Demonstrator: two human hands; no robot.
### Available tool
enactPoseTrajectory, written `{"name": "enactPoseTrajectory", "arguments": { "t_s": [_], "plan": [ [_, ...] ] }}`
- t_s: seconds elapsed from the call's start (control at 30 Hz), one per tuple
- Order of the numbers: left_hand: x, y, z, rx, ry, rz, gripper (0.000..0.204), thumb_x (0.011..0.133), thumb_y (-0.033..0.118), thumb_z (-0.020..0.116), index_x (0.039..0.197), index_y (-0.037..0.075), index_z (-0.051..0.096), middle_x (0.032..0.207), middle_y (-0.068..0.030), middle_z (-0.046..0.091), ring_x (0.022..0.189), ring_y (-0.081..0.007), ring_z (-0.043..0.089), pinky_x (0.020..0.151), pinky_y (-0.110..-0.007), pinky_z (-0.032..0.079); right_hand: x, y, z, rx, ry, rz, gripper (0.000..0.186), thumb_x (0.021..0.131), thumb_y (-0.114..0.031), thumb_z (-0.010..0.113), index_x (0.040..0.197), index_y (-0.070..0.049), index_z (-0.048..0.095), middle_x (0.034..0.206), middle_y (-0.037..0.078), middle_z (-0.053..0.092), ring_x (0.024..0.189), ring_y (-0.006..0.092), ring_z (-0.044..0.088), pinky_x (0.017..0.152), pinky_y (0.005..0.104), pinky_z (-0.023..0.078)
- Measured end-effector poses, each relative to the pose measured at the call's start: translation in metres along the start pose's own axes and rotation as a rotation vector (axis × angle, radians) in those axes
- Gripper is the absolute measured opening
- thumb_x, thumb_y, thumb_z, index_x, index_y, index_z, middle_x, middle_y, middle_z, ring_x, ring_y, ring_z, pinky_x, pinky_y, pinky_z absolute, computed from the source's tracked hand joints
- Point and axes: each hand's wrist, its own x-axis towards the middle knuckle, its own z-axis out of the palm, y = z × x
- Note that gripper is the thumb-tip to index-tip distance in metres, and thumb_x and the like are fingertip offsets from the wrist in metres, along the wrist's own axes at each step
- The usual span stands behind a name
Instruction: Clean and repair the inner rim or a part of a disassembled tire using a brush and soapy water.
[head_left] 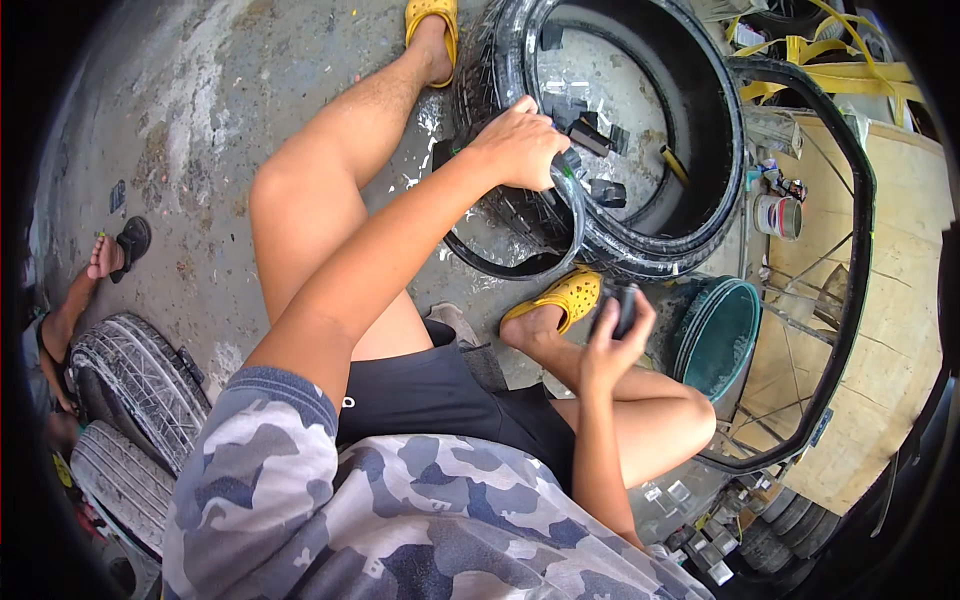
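Note:
My left hand (520, 145) is closed on a thin black ring (505, 268), which hangs against the near side of a large black tyre (720, 140) lying on its side. Black rubber pieces (606, 193) and a short yellow-and-black item (675, 163) lie within the tyre's opening. My right hand (615, 350) is lower, above my bent right leg, with its fingers round a small dark object (625, 310) whose kind I cannot make out. A yellow clog (565, 295) on my foot is just behind that hand.
A green bucket (715, 345), a paint can (777, 216), a black-edged wire frame (862, 220), a plywood sheet (900, 300) and yellow straps (830, 75) are on the right. At the left, stacked tyres (130, 390) lie beside another person's leg (70, 310).

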Motion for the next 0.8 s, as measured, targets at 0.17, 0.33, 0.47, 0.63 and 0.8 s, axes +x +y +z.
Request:
{"name": "enactPoseTrajectory", "arguments": {
  "t_s": [0.17, 0.33, 0.47, 0.63, 0.8],
  "plan": [
    [0.002, 0.001, -0.016, -0.036, -0.167, 0.125, 0.035, 0.066, 0.027, 0.077, 0.094, 0.009, 0.064, 0.086, -0.0098, 0.065, 0.096, -0.026, 0.059, 0.089, -0.042, 0.034, 0.05, 0.029, -0.039, 0.447, 0.013, 0.208, 0.036, 0.098, -0.009, 0.058, 0.13, -0.003, 0.041, 0.119, 0.014, 0.058, 0.101, 0.0248, 0.064, 0.083, 0.0343, 0.055],
    [0.008, -0.012, -0.009, -0.042, -0.148, 0.472, 0.041, 0.068, 0.022, 0.079, 0.101, 0.009, 0.057, 0.107, -0.0048, 0.056, 0.109, -0.0226, 0.052, 0.093, -0.047, 0.033, 0.066, 0.028, -0.007, 0.814, -0.087, 0.379, 0.035, 0.096, -0.006, 0.061, 0.126, -0.008, 0.042, 0.105, 0.011, 0.057, 0.078, 0.0225, 0.068, 0.056, 0.0304, 0.057],
    [-0.006, 0.002, -0.001, 0.008, 0.312, 0.032, 0.065, 0.061, 0.036, 0.083, 0.116, 0.015, 0.056, 0.114, -0.0073, 0.053, 0.118, -0.028, 0.047, 0.1, -0.045, 0.03, 0.067, 0.026, 0.033, 0.865, -0.152, 0.404, 0.033, 0.096, -0.016, 0.064, 0.123, -0.01, 0.048, 0.098, 0.006, 0.058, 0.077, 0.0167, 0.064, 0.057, 0.0281, 0.054],
    [-0.023, 0.006, 0.017, -0.077, 0.384, -0.322, 0.054, 0.061, 0.037, 0.084, 0.106, 0.017, 0.063, 0.114, -0.005, 0.052, 0.116, -0.0282, 0.046, 0.1, -0.045, 0.03, 0.087, 0.027, 0.045, 0.845, -0.305, 0.279, 0.031, 0.093, -0.012, 0.066, 0.122, -0.007, 0.056, 0.106, 0.005, 0.06, 0.092, 0.0123, 0.059, 0.077, 0.0273, 0.051],
    [-0.027, -0.005, 0.013, -0.196, 0.381, -0.183, 0.045, 0.062, 0.03, 0.081, 0.101, 0.017, 0.062, 0.098, -0.0019, 0.056, 0.104, -0.0251, 0.05, 0.091, -0.039, 0.033, 0.08, 0.023, 0.051, 0.48, -0.36, -0.122, 0.029, 0.081, -0.001, 0.073, 0.109, -0.002, 0.065, 0.121, 0.013, 0.065, 0.109, 0.0253, 0.06, 0.098, 0.0356, 0.045]
  ]
}}
